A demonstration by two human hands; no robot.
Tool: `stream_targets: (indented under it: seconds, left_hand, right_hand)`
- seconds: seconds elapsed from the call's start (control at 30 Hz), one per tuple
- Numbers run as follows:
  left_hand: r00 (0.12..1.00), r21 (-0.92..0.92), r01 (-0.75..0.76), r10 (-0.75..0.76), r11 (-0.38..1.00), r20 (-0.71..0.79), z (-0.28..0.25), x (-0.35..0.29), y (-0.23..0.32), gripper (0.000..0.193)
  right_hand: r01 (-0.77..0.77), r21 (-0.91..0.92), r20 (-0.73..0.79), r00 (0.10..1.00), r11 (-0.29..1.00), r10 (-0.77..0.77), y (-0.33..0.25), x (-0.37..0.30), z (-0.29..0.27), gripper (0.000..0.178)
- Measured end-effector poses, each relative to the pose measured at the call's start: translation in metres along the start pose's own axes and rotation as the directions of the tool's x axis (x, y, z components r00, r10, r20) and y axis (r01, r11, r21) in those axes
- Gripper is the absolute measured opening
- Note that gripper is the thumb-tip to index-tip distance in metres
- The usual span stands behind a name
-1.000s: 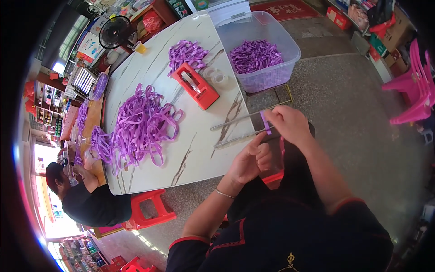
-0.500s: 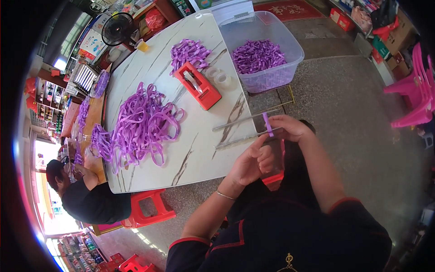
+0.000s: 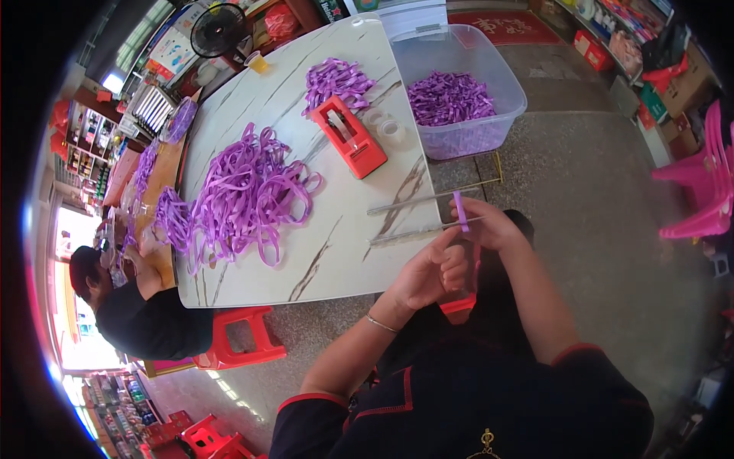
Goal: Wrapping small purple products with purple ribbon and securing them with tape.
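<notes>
Two thin rods, an upper rod [image 3: 405, 203] and a lower rod [image 3: 405, 236], lie side by side across the table's right edge. A short purple ribbon [image 3: 461, 212] stands across their outer ends. My right hand [image 3: 489, 224] pinches the ribbon from the right, its fingers bent. My left hand [image 3: 434, 274] reaches up to the ribbon's lower end with the index finger against it, the other fingers curled in. How the ribbon passes round the rods is partly hidden by my fingers.
On the marble-patterned table [image 3: 329, 268] lie a big heap of purple ribbon loops [image 3: 245, 195], a smaller pile [image 3: 336, 83], a red tape dispenser [image 3: 349, 138] and tape rolls [image 3: 391, 130]. A clear bin [image 3: 478, 141] holds purple pieces. Another person [image 3: 145, 314] sits at the left.
The whole view has shifted slightly, with the table and bin now further right. My hands stay at the ribbon in nearly the same pose.
</notes>
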State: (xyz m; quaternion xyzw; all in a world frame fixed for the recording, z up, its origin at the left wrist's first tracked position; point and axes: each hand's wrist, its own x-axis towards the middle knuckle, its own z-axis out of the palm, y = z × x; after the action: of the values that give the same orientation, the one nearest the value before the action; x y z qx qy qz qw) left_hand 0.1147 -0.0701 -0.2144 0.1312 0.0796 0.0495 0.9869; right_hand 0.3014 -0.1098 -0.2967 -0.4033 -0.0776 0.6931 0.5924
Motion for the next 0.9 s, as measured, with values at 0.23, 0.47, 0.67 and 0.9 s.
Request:
stream_targets:
  seconds: [0.23, 0.47, 0.67, 0.9]
  left_hand:
    - [1.000, 0.025, 0.001, -0.001, 1.000, -0.003, -0.001, 0.000, 0.000, 0.038]
    - [1.000, -0.006, -0.015, 0.015, 1.000, 0.021, -0.005, -0.001, -0.001, 0.038]
    - [1.000, -0.044, -0.010, 0.009, 0.999, -0.017, -0.009, -0.002, -0.003, 0.040]
    - [1.000, 0.074, 0.025, -0.024, 0.997, -0.014, -0.003, -0.001, -0.002, 0.050]
  right_hand:
    - [-0.005, -0.053, 0.189, 0.982, 0.999, 0.015, -0.029, -0.023, 0.032, 0.028]
    - [0.005, -0.086, 0.128, 0.992, 0.996, 0.006, -0.032, -0.025, 0.028, 0.023]
    - [0.001, -0.057, 0.135, 0.991, 0.998, 0.007, -0.032, -0.025, 0.025, 0.022]
    - [0.225, -0.379, -0.155, 0.941, 0.898, -0.301, -0.068, -0.097, -0.012, 0.033]
